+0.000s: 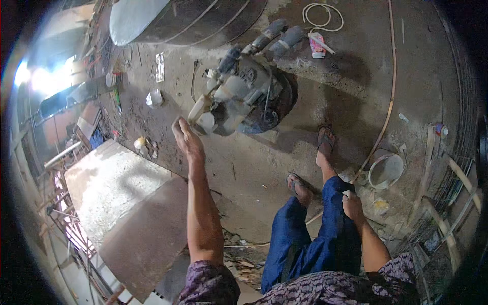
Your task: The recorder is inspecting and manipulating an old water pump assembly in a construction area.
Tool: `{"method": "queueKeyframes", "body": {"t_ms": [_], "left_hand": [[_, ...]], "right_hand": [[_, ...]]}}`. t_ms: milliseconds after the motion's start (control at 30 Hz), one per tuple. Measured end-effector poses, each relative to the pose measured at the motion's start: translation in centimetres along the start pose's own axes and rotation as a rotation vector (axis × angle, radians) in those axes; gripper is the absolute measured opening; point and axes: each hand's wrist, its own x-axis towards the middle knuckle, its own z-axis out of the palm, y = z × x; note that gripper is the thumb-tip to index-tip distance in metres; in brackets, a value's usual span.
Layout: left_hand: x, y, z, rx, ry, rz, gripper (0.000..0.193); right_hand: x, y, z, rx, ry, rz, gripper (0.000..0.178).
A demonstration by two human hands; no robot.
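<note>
My left hand (188, 138) reaches forward with its fingers stretched out, apparently holding nothing. It is beside a pale, bottle-like piece (199, 107) at the left side of a bulky cluster (238, 87) of grey and beige parts. This cluster stands on a dark round base (288, 96), and thick grey pipe-like pieces (267, 36) stick out at its far side. My right hand (353, 206) is curled at my right knee, against the blue trousers (330, 244). Something small and pale (347, 193) shows at its fingers, too unclear to name.
At left lies a large board (137, 213). A big ribbed metal drum (193, 23) lies at the far edge. A white bucket (386, 171), a long hose (391, 91) and a pink-and-white carton (317, 46) are on the right-hand floor. Wire mesh (447, 190) lines the right.
</note>
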Motion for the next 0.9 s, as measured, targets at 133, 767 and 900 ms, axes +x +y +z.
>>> {"method": "queueKeyframes", "body": {"t_ms": [133,767,900], "left_hand": [[-9.2,-7.8,-3.9,0.150,0.028,0.030,0.047],[-49.2,-27.2,-7.1,0.470,-0.756,-0.626,0.069],[-51.0,-27.1,-6.2,0.497,-0.679,-0.673,0.066]], "right_hand": [[-1.9,-0.5,1.3,-0.035,-0.055,-0.001,0.029],[-5.5,-8.7,5.8,-0.659,-0.331,-0.277,0.034],[-4.4,-6.7,4.8,-0.656,-0.303,-0.215,0.031]]}}
